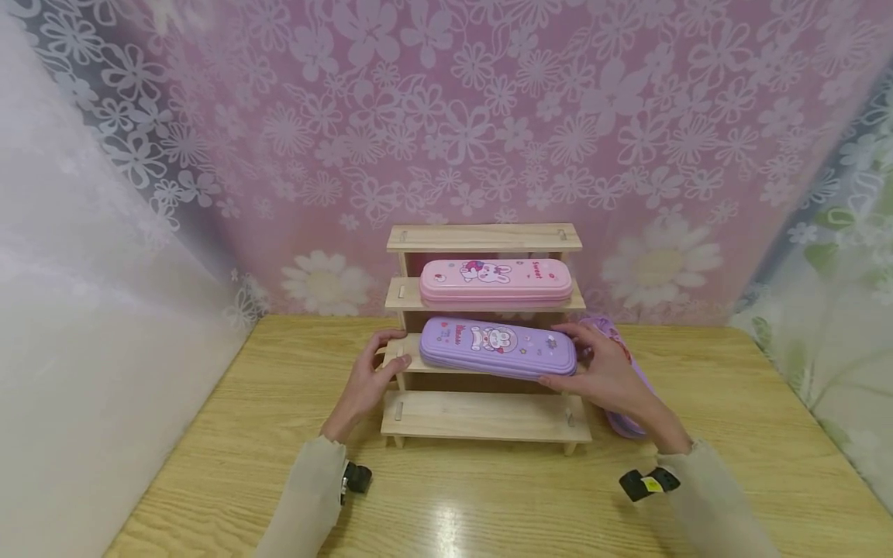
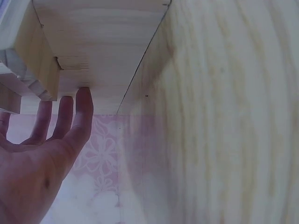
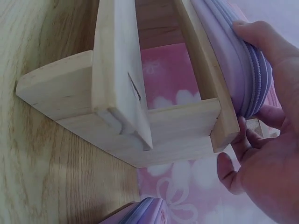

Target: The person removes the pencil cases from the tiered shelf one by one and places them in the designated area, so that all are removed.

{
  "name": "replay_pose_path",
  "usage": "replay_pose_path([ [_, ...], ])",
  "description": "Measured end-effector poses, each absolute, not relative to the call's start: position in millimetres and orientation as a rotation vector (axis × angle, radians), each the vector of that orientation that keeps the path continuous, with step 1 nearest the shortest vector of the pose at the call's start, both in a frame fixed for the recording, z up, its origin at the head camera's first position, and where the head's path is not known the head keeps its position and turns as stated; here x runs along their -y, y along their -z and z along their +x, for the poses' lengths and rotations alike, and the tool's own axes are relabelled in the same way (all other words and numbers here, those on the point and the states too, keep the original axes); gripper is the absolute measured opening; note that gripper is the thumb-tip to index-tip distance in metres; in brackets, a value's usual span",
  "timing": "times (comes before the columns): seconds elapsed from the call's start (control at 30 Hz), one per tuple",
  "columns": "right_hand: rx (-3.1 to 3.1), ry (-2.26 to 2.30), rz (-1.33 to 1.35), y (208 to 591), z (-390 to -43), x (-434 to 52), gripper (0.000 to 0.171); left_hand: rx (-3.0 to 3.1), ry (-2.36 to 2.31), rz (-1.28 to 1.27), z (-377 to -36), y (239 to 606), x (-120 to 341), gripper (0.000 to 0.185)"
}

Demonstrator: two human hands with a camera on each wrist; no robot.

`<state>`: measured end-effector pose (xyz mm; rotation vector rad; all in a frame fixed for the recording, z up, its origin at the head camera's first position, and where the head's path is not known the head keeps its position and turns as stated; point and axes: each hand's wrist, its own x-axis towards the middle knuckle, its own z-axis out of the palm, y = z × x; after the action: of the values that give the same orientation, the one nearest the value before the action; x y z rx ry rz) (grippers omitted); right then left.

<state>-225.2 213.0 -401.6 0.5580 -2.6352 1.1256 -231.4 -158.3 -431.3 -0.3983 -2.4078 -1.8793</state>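
Observation:
A wooden stepped shelf (image 1: 481, 415) stands on the wooden table (image 1: 488, 504). A pink pencil case (image 1: 495, 280) with a rabbit print lies on its second step from the top. One step lower lies a purple pencil case (image 1: 497, 347). My right hand (image 1: 600, 372) grips that case's right end, thumb on the near side and fingers on the far side; the right wrist view shows the hand (image 3: 271, 177) curled round the case's zipped edge (image 3: 224, 37). My left hand (image 1: 370, 380) rests with straight fingers (image 2: 84, 100) against the shelf's left end (image 2: 98, 42).
Another purple case (image 1: 623, 425) lies on the table to the right of the shelf, mostly hidden behind my right hand, and its edge (image 3: 140, 212) shows in the right wrist view. A pink floral curtain (image 1: 488, 116) hangs close behind. Bare tabletop (image 2: 224, 116) lies in front.

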Motion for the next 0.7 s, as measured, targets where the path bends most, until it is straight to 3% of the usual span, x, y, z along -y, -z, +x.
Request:
replay_pose_path([
  [0.7,2.587,-1.242,0.516,409,-205,-244,0.076,2.401,1.873,-0.422,-231,431,158,0.043],
])
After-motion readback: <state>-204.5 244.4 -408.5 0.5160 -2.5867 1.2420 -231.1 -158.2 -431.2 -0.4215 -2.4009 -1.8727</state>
